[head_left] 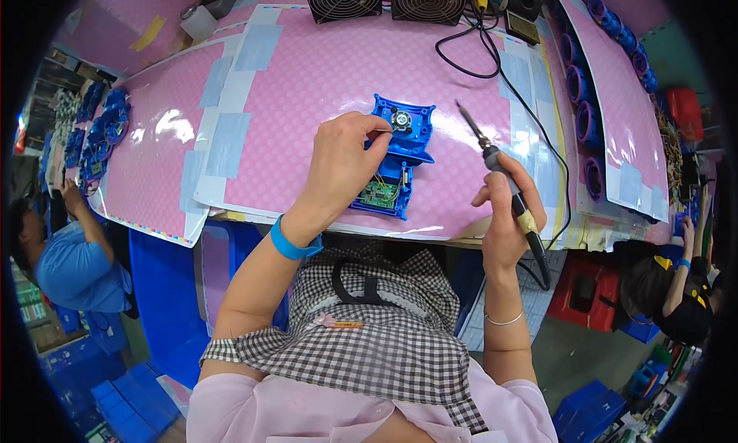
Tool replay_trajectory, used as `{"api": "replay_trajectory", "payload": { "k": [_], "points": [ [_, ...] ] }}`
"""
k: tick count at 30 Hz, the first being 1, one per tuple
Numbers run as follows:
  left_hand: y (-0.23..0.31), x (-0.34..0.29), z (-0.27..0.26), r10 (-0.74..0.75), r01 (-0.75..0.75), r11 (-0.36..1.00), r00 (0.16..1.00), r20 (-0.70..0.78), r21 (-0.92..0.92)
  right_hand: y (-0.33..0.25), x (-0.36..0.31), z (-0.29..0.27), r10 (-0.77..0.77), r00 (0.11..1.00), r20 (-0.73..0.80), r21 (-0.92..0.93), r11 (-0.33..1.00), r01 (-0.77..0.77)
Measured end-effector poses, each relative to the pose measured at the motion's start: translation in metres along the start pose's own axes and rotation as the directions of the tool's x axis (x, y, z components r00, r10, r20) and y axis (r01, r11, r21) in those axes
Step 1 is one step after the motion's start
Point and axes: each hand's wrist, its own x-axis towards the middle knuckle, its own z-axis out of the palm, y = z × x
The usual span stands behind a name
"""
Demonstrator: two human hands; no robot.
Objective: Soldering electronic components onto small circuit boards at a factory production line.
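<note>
On the pink table sheet lies an opened blue plastic housing in two halves. The far half (pixel 420 141) carries a small round speaker (pixel 401 120); the near half holds a green circuit board (pixel 378 194) with thin wires. My left hand (pixel 344 162) is closed in a pinch over the housing, its thumb and forefinger beside the speaker. Something thin shows at those fingertips, too small to name. In my right hand (pixel 511 204) is a soldering iron (pixel 492 154), gripped like a pen. Its tip points up and left, raised apart from the housing.
A black cable (pixel 530 108) curves across the table's right side. Two fans (pixel 344 0) stand at the back, beside a soldering stand (pixel 523 28). Blue round housings (pixel 584 124) line the right shelf; more blue parts (pixel 104 139) lie far left. Co-workers sit at left (pixel 77 262) and right (pixel 684 289).
</note>
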Motion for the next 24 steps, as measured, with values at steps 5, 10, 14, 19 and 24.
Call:
{"api": "replay_trajectory", "payload": {
  "k": [5, 10, 14, 19, 24],
  "points": [
    [-0.003, 0.000, 0.000, -0.005, 0.005, 1.000, 1.000, 0.008, 0.000, 0.005, -0.005, -0.013, -0.034, 0.994, -0.100, 0.012, 0.999, 0.036],
    [-0.006, -0.001, 0.000, 0.046, -0.046, 0.997, 0.999, 0.004, 0.062, 0.002, -0.001, -0.020, -0.055, 0.991, -0.121, -0.046, 0.998, 0.050],
    [0.003, 0.003, -0.001, 0.032, -0.033, 0.997, 0.999, 0.013, 0.072, -0.013, 0.030, -0.030, -0.138, 0.987, -0.085, 0.024, 0.990, 0.141],
    [0.030, -0.005, -0.007, 0.262, -0.228, 0.951, 0.952, -0.158, 0.208, -0.028, 0.145, -0.052, -0.269, 0.938, -0.219, 0.185, 0.932, 0.311],
    [0.047, -0.022, -0.001, 0.007, -0.073, 0.936, 0.982, 0.189, 0.346, 0.004, 0.330, -0.089, -0.399, 0.781, -0.480, -0.177, 0.916, 0.359]
  ]
}}
